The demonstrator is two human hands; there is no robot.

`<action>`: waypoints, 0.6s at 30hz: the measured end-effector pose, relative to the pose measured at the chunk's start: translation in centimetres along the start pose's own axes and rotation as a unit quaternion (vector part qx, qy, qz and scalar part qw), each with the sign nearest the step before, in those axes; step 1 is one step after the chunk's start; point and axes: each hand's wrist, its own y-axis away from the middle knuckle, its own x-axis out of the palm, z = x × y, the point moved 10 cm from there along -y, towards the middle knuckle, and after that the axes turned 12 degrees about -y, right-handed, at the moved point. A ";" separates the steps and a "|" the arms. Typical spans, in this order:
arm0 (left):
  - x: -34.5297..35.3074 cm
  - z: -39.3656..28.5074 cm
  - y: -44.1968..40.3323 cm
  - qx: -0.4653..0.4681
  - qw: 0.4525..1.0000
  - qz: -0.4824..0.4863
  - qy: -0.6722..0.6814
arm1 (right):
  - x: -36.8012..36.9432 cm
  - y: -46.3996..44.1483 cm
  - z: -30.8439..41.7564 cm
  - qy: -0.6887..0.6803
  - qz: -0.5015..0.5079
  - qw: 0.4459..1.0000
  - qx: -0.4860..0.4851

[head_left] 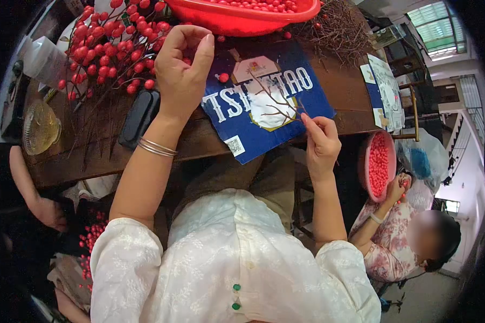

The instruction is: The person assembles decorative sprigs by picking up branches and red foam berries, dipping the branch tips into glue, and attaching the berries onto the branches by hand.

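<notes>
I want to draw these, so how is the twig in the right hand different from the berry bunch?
The twig looks bare, but the berry bunch is full of round red berries. The twig is small; the berry bunch is much bigger, with lots of stems. The right hand holds the twig, while the berry bunch lies on the table. Both have thin stems.

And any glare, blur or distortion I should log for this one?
Head view: strong fisheye bending, with a dark rounded border. Head view: the window at upper right glares, brightest low down, while the left edge sinks into shadow. Head view: a blurred patch hides the co-worker's face; the right hand and printed board look fairly sharp.
</notes>
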 end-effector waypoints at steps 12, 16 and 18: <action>0.2 -0.1 0.0 0.004 1.000 0.007 0.011 | 0.4 0.2 0.4 0.051 0.021 0.998 -0.021; 0.3 -0.2 0.0 0.001 1.000 0.008 0.012 | 0.5 0.1 0.3 0.056 0.034 0.998 -0.022; 0.3 -0.2 0.0 -0.002 1.000 0.008 0.014 | 0.7 0.1 0.3 0.058 0.044 0.997 -0.023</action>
